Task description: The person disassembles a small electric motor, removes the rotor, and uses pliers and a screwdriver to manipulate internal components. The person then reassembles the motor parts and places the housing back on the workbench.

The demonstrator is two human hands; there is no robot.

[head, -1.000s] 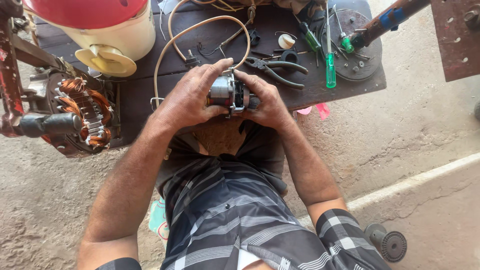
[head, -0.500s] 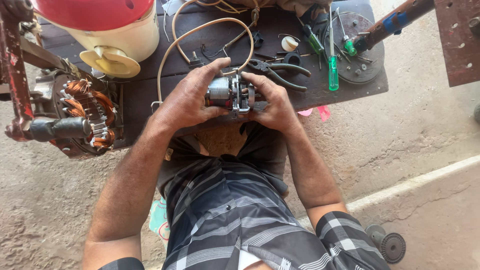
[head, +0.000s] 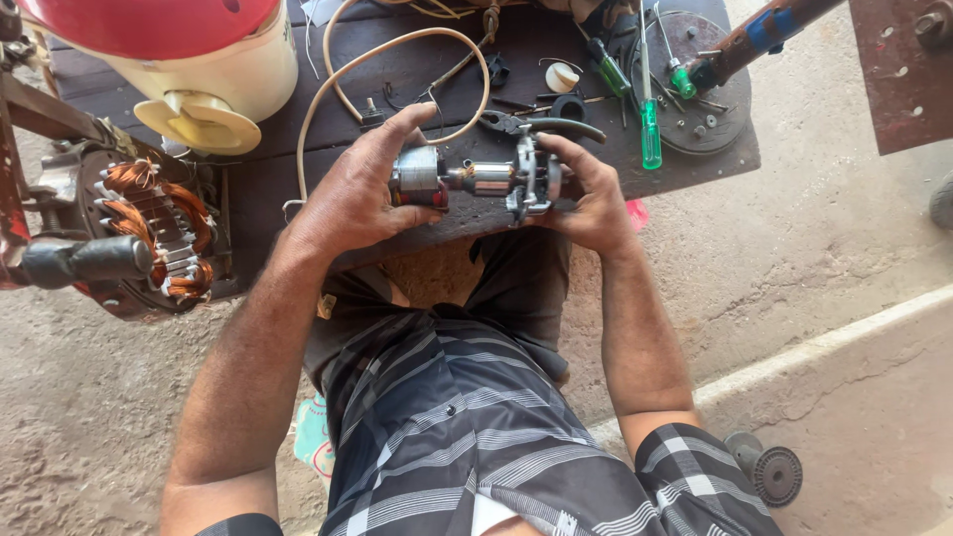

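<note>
The motor armature (head: 467, 179) lies level between the two hands, above the near edge of the dark worktop (head: 298, 189). Its long axis runs left to right. The left hand (head: 362, 189) grips the wound core end, fingers curled closed around it. The right hand (head: 586, 194) grips the metal end bracket (head: 531, 179) on the opposite end, fingers closed about its rim. The bare shaft section shows between the hands. A green screwdriver (head: 648, 104) lies just beyond the right hand, apart from it.

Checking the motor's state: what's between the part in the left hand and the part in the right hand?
In the head view, a bare metal shaft spans between the rotor core in the left hand and the end bracket in the right hand.
</note>
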